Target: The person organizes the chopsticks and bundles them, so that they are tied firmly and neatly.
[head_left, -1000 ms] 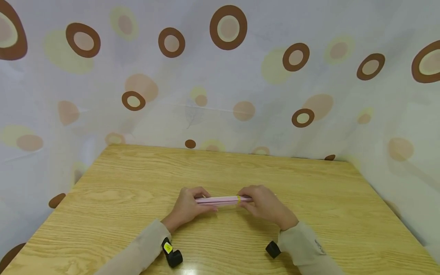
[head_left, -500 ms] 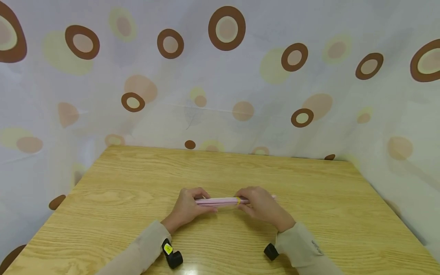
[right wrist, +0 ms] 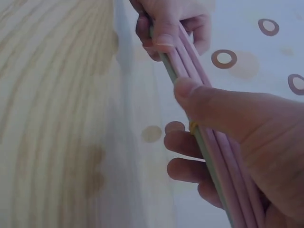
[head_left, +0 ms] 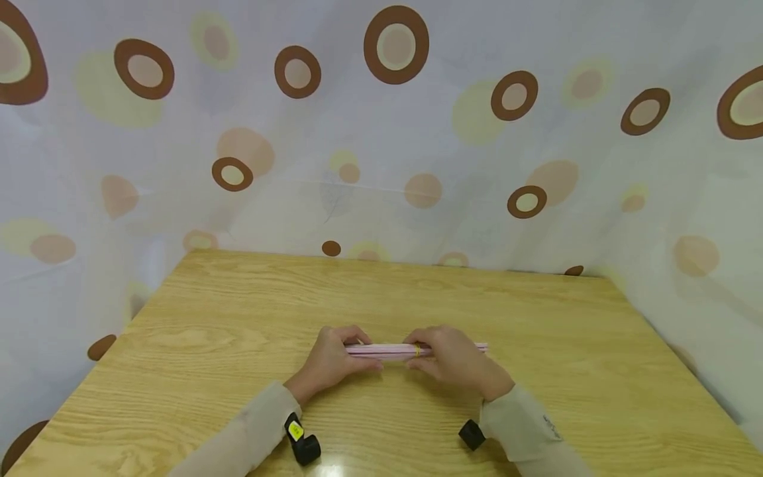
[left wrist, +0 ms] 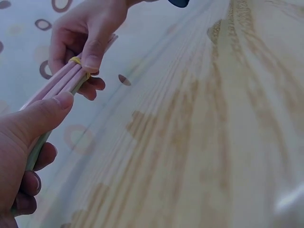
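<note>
A bundle of pink straws (head_left: 390, 350), with at least one greenish one among them, lies level across the lower middle of the head view, held just above the wooden bench (head_left: 536, 331) and bound by a thin yellow rubber band (head_left: 416, 350) set right of the bundle's middle. The left hand (head_left: 331, 361) wraps its fingers round the left end with the thumb laid along the top, while the right hand (head_left: 456, 361) pinches the bundle at the band, thumb pressed beside it; both grips are closed on the straws, none slack. In the left wrist view, the band (left wrist: 76, 61) sits in the upper left of the frame, right under the far thumb. The risk from here appears to lie in that band: it looks to hold the straws at one spot only, so the loose ends could fan apart or single straws could slide out endwise if either grip eases. A hard pinch might also crease the thin tubes, and a stretched band could snap off or roll along the bundle. Behind the bench hangs a pale curtain (head_left: 381, 132) with brown rings.
</note>
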